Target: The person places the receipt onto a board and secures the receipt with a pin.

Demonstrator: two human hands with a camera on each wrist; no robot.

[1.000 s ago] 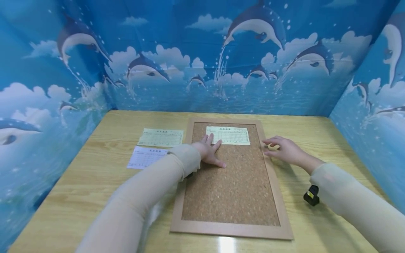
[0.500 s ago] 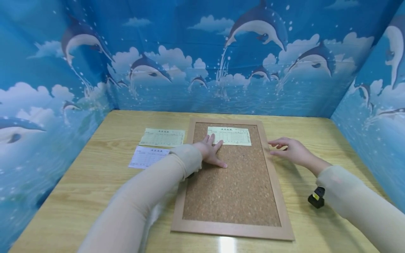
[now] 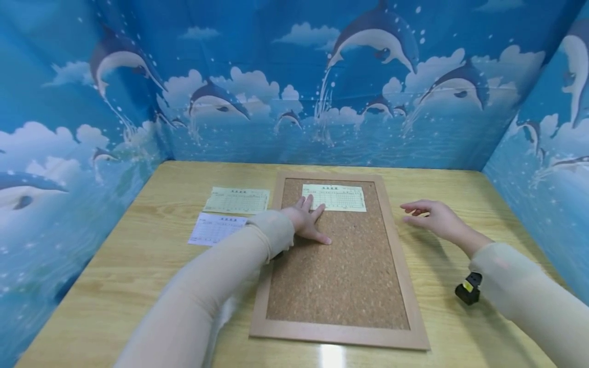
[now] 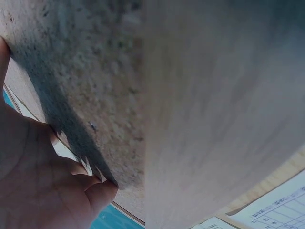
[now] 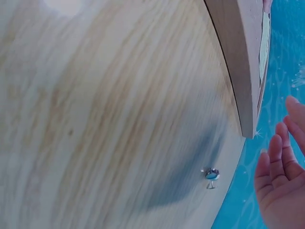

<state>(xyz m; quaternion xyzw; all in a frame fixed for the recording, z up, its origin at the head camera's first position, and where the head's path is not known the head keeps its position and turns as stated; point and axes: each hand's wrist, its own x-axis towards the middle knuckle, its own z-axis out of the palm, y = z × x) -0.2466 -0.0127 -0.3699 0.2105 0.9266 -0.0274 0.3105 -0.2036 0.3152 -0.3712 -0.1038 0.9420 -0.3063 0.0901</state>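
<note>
My left hand (image 3: 306, 222) lies with fingers spread on the framed corkboard (image 3: 338, 276). Its fingertips touch the lower left of a pale green printed slip (image 3: 342, 198) near the board's top. In the left wrist view that hand (image 4: 52, 176) throws a shadow on the cork. Off the board's right edge, above the table, my right hand (image 3: 434, 220) has loosely bent fingers with nothing visible between them. The right wrist view shows that hand (image 5: 283, 181) near small shiny metal pieces (image 5: 212, 174) on the table, perhaps thumbtacks; the head view does not show them.
Left of the board, a second green slip (image 3: 236, 200) lies above a white slip (image 3: 213, 228), which my left sleeve (image 3: 216, 276) partly covers. Dolphin-printed cloth (image 3: 294, 87) surrounds the wooden table (image 3: 129, 266) at the back and sides.
My right hand has moved rightward from the board's right frame edge and is now apart from it. The left hand stays on the cork and slip; the board and slips keep their places.
</note>
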